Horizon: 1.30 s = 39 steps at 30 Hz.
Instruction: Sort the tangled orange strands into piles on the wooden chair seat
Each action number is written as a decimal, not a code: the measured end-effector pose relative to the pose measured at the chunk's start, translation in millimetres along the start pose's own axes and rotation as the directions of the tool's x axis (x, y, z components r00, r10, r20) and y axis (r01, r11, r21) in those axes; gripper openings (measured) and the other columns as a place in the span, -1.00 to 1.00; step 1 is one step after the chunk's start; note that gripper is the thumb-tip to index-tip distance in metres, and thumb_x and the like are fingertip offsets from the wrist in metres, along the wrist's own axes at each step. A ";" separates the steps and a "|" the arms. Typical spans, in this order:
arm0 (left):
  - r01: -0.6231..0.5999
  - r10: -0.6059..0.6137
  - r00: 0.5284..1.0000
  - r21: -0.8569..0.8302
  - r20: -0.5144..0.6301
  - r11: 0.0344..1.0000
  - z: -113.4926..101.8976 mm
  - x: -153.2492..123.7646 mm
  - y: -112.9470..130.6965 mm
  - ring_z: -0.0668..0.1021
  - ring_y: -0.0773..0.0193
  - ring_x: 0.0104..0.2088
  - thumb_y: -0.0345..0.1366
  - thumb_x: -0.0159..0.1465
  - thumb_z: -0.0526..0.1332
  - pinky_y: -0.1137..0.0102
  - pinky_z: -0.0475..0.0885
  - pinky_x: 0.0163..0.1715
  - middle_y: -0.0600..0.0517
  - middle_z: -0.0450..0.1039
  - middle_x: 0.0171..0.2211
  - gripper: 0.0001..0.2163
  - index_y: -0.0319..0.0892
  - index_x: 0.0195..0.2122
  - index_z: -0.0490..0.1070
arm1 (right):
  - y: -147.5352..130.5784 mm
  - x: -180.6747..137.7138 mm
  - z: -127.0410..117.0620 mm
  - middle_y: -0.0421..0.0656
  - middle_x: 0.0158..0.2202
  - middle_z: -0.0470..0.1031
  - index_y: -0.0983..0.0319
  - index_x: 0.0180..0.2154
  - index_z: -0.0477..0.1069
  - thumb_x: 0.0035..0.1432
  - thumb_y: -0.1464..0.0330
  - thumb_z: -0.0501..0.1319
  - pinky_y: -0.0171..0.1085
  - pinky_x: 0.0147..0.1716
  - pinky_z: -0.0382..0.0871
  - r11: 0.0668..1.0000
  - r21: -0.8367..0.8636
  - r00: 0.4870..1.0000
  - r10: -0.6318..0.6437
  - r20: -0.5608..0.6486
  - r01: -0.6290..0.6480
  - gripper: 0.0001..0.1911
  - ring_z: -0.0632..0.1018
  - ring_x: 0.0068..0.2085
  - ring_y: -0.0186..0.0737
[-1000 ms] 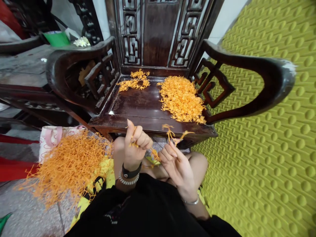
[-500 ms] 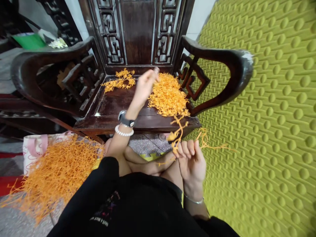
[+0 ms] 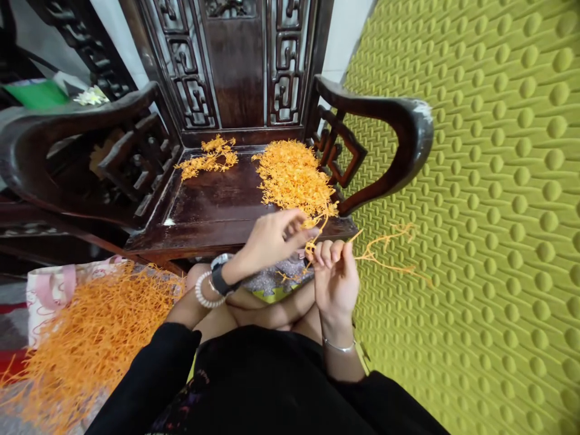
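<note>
My right hand [image 3: 335, 272] pinches an orange branched strand [image 3: 369, 251], whose thin forks stick out to the right. The strand's knobbly end [image 3: 310, 244] stands out on the other side of the fingers. Close beside that end is my left hand [image 3: 276, 238], thumb stretched out and fingers bent, with a gap between them. Whether its fingertips touch the strand I cannot tell. Behind the hands, a pile of small orange pieces [image 3: 294, 175] covers the right part of the dark wooden chair's seat [image 3: 217, 208]. A smaller orange clump [image 3: 208, 158] lies at the seat's back left.
Curved chair arms [image 3: 414, 139] rise on both sides of the seat. At lower left, a big heap of orange strands [image 3: 104, 338] spills over a white bag with pink handles [image 3: 49, 299]. A yellow-green studded mat [image 3: 475, 241] lies along the right.
My left hand has come back from the pile on the seat to the strand at my right hand. My right hand keeps hold of the strand. The view has shifted slightly.
</note>
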<state>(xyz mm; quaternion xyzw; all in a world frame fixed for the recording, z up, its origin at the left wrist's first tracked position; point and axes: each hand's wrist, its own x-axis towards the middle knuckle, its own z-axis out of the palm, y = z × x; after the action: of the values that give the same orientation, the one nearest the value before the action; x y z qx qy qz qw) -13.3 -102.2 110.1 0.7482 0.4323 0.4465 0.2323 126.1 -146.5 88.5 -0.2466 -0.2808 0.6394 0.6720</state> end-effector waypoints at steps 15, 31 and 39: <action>0.175 -0.172 0.982 -0.673 0.072 0.719 7.6 81.4 -4.2 0.18 0.46 -0.67 -0.26 0.38 0.06 0.46 0.27 -0.46 0.18 0.03 -0.72 -0.49 -0.19 -0.75 0.09 | -31.3 -5.2 21.1 -0.30 -0.60 -0.14 0.24 -0.62 -0.02 0.30 0.15 0.07 -0.32 -0.50 0.13 0.982 -0.083 0.985 -0.171 0.010 0.171 -0.47 0.02 -0.56 -0.36; 0.337 -0.312 0.941 0.414 -0.129 0.845 -14.0 119.3 -86.4 0.50 0.08 -0.06 -0.19 0.15 0.33 0.29 0.34 -0.06 -0.17 0.44 0.01 -0.56 -0.22 0.04 0.39 | -32.3 -4.2 11.4 -0.31 -0.62 -0.15 0.24 -0.60 -0.02 0.28 0.17 0.10 -0.36 -0.52 0.13 0.986 0.016 0.986 -0.165 -0.008 0.165 -0.50 -0.01 -0.57 -0.37; -0.031 0.114 0.939 -0.251 0.323 0.967 4.2 26.9 -1.5 0.44 0.34 -0.51 -0.14 0.36 0.03 0.46 0.32 -0.45 0.03 0.43 -0.45 -0.71 -0.17 -0.33 0.45 | -39.4 16.3 16.8 -0.32 -0.64 -0.14 0.24 -0.60 -0.02 0.31 0.22 0.06 -0.38 -0.54 0.13 0.998 0.055 0.992 -0.023 0.121 0.016 -0.52 -0.01 -0.59 -0.39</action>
<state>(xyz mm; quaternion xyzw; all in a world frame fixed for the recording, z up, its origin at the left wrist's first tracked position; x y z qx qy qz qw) -4.2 -78.3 119.5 0.7947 0.3007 0.3704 0.3753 143.3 -133.1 128.9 -0.1861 -0.3064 0.6540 0.6662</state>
